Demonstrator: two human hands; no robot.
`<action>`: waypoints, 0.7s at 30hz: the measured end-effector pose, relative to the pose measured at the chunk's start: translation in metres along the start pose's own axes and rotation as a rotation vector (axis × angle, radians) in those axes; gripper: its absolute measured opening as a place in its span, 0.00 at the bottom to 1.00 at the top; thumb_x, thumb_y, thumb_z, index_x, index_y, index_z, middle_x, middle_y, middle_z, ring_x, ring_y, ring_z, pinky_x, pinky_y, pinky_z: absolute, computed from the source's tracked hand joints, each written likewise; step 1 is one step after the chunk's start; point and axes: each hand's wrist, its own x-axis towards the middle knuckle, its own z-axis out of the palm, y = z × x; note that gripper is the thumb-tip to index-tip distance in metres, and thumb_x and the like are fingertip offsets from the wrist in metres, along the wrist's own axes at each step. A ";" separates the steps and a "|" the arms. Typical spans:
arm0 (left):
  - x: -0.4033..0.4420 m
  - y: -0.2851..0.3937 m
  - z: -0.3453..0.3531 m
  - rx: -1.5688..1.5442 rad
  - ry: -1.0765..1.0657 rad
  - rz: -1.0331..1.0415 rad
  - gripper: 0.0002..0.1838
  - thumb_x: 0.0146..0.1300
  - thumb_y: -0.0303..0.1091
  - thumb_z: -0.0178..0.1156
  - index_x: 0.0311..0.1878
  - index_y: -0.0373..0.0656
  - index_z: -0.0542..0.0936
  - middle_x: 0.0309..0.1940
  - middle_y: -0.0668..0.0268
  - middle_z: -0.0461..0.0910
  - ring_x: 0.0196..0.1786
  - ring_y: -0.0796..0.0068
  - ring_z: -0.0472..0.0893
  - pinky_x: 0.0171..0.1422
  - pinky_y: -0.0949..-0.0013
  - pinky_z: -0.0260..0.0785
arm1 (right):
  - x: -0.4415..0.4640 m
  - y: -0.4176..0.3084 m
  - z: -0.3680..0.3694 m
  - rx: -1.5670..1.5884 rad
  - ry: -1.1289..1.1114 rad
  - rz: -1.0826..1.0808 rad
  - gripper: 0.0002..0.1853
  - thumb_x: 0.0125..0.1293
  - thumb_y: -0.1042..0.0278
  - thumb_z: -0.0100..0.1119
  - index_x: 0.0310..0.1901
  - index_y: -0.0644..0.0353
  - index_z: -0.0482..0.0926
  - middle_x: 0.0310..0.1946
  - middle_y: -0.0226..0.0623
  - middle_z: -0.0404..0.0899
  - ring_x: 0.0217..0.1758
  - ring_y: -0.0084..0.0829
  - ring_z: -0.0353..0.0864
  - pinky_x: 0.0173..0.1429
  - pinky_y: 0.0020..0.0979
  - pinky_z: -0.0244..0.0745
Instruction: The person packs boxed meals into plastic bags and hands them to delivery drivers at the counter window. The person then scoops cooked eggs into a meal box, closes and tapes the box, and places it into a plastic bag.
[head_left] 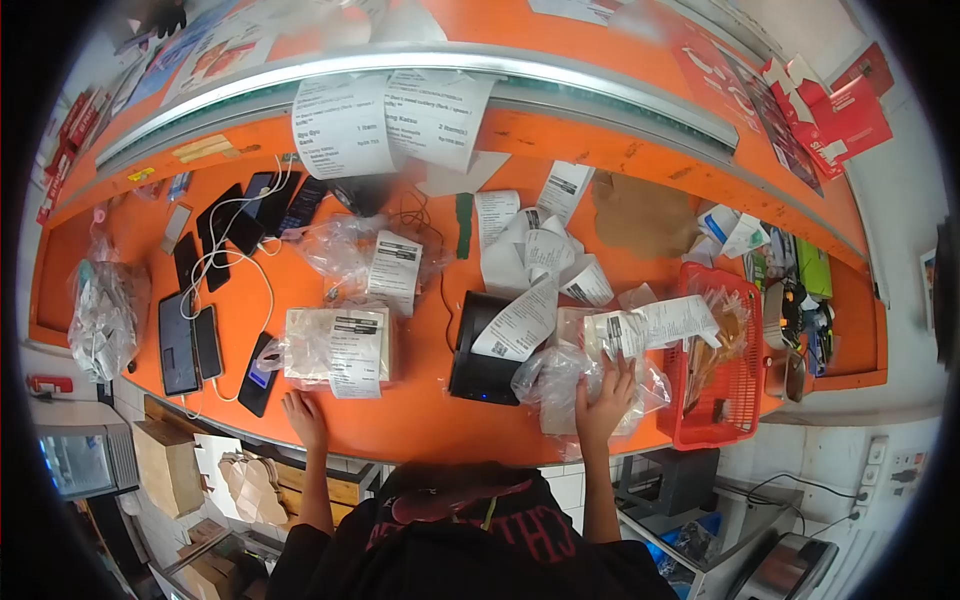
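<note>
My right hand [605,402] lies with fingers spread on a clear plastic bag [560,385], touching a package inside it. A long printed receipt [675,322] lies across the top of that package. My left hand [304,418] rests at the front edge of the orange table [410,420], fingers stretched out, holding nothing. Just beyond it sits a plastic-wrapped box [305,345] with a receipt [356,350] on it. A black receipt printer [475,375] stands between the two packages, with a paper strip [518,322] lying over it.
Several phones and tablets [180,345] with white cables lie at left, beside a bundle of plastic bags [108,315]. A red basket [740,400] stands at right. Curled receipts [530,245] lie behind the printer. Overhead, a shelf [600,130] with hanging receipts [345,125] crosses the view.
</note>
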 end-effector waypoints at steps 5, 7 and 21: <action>-0.001 -0.008 0.004 0.030 -0.005 0.000 0.07 0.54 0.25 0.47 0.35 0.32 0.66 0.35 0.48 0.65 0.42 0.46 0.64 0.46 0.50 0.57 | 0.003 -0.001 -0.005 0.003 -0.019 -0.015 0.25 0.53 0.60 0.58 0.54 0.56 0.69 0.57 0.50 0.62 0.64 0.52 0.55 0.63 0.53 0.49; -0.001 -0.007 0.005 0.012 0.031 -0.001 0.06 0.55 0.25 0.47 0.34 0.32 0.66 0.35 0.48 0.65 0.42 0.47 0.64 0.47 0.51 0.57 | 0.011 -0.008 -0.023 -0.036 -0.242 -0.001 0.28 0.53 0.57 0.60 0.55 0.58 0.69 0.59 0.51 0.60 0.65 0.55 0.53 0.63 0.55 0.50; -0.001 -0.004 -0.001 -0.021 0.023 0.005 0.10 0.54 0.27 0.47 0.36 0.30 0.67 0.36 0.45 0.65 0.43 0.45 0.65 0.48 0.50 0.59 | 0.048 -0.336 -0.171 2.036 -2.311 -1.261 0.11 0.66 0.70 0.48 0.40 0.69 0.77 0.33 0.44 0.76 0.33 0.32 0.73 0.36 0.31 0.68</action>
